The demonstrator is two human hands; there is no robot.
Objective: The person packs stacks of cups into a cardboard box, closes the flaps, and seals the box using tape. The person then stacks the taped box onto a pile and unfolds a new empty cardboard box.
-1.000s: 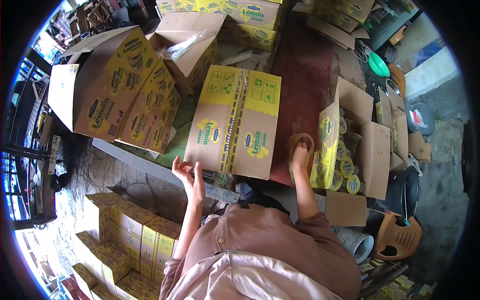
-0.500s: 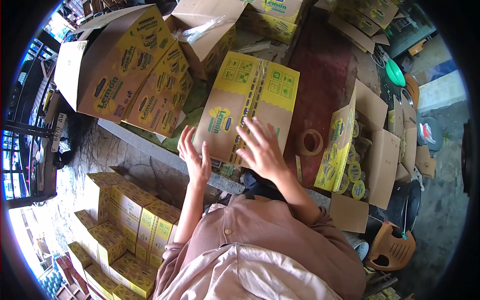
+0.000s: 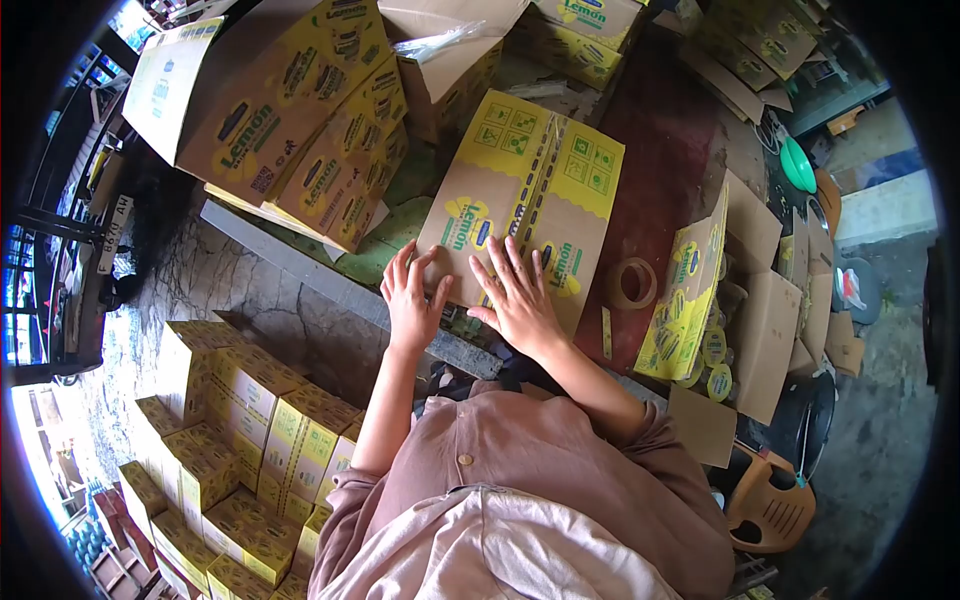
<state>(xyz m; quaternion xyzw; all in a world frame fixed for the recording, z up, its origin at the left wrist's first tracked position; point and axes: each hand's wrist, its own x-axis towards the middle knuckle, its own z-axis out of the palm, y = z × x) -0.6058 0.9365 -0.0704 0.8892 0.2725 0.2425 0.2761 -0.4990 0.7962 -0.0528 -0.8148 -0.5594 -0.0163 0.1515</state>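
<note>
A yellow and brown lemon-printed carton (image 3: 500,185) lies closed on the table in front of me, with clear tape along its middle seam. My right hand (image 3: 522,305) is over its near end, fingers spread and apparently flat on the top. At the near left corner is my left hand (image 3: 412,300), its fingers apart and slightly bent; whether it touches the cardboard I cannot tell. Neither hand holds anything. To the right of the carton lies a roll of brown tape (image 3: 653,285).
An open carton (image 3: 765,320) with several lidded cups stands at right. Large printed cartons (image 3: 290,110) and an open box with clear plastic (image 3: 440,75) stand at the back left. Many stacked cartons (image 3: 245,400) sit low on the left. A brown plastic chair (image 3: 770,510) is at lower right.
My right hand has come down onto the carton's near end with its fingers straighter. My left hand stays by the near left corner. The view has shifted slightly, moving the carton rightward in the picture.
</note>
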